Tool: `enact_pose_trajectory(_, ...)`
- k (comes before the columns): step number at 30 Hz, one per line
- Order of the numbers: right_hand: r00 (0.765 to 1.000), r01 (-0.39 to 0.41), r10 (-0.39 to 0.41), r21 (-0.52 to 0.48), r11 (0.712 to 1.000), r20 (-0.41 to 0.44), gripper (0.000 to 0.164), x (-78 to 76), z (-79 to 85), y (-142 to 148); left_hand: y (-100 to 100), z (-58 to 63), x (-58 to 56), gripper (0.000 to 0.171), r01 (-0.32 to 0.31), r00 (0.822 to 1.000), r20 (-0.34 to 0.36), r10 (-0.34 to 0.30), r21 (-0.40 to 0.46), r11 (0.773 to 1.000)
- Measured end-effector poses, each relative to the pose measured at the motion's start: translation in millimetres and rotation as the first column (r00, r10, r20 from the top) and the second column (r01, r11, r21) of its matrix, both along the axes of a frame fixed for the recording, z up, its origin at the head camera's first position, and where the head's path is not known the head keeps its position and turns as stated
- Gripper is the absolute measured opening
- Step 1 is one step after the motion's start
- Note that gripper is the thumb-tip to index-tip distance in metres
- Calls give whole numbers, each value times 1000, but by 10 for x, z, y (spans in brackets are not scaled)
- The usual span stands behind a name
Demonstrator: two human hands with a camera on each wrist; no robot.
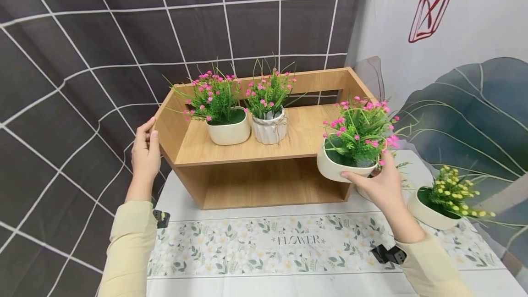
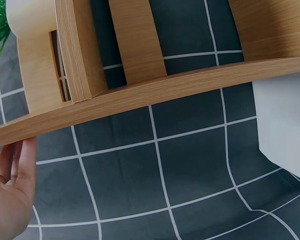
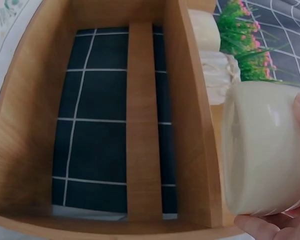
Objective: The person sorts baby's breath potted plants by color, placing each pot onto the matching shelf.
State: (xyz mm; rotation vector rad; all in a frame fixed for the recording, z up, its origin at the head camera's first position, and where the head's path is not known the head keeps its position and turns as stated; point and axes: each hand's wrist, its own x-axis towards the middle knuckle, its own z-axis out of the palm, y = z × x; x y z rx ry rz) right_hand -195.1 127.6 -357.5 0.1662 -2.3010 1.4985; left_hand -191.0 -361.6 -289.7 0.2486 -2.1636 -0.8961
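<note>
My right hand grips a cream oval pot of pink artificial flowers by its right side, thumb on the front. This pot is in the air, before the right end of the wooden shelf's upper board. In the right wrist view, the pot shows its smooth side and base. My left hand touches the shelf's left side panel; in the left wrist view its straight fingers rest against the outside. Upon the upper board stand another cream pink-flowered pot and a white ribbed pot tied with twine.
A cream pot of yellow flowers stands on the table at the right. Another plant is mostly hidden behind my right hand. A floral table runner crosses the white tablecloth. Dark gridded cloth hangs behind and left of the shelf.
</note>
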Motion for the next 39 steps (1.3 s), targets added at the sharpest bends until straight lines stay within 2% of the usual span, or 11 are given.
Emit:
enact_pose_trajectory(5,999,33,-33,-15,999,18,89,-97,20,-79,37,25,-17,36,-14,1000,10,14,-9,1000)
enact_pose_trajectory(7,999,49,-49,-3,999,6,83,-131,23,-101,56,37,-36,37,-11,1000,16,11,-13,1000)
enact_pose_trajectory(10,998,60,-60,23,998,-22,85,-171,24,-123,78,37,-62,37,-11,1000,26,11,-8,1000)
enact_pose_trajectory(14,999,4,-3,4,1000,-46,95,-228,36,-146,83,18,-64,37,-26,999,36,26,5,1000)
enact_pose_trajectory(19,998,-53,53,2,999,-44,100,-319,52,-187,66,9,-31,37,-41,999,32,41,4,999)
enact_pose_trajectory(28,998,-66,66,-7,998,21,97,-526,90,-288,55,9,7,38,-52,998,40,52,-4,999)
enact_pose_trajectory(34,997,-71,71,31,997,9,95,-659,96,-334,61,14,15,37,-58,998,33,58,-4,998)
enact_pose_trajectory(39,998,-68,67,37,997,13,96,-713,102,-356,64,12,13,37,-58,998,35,58,-7,998)
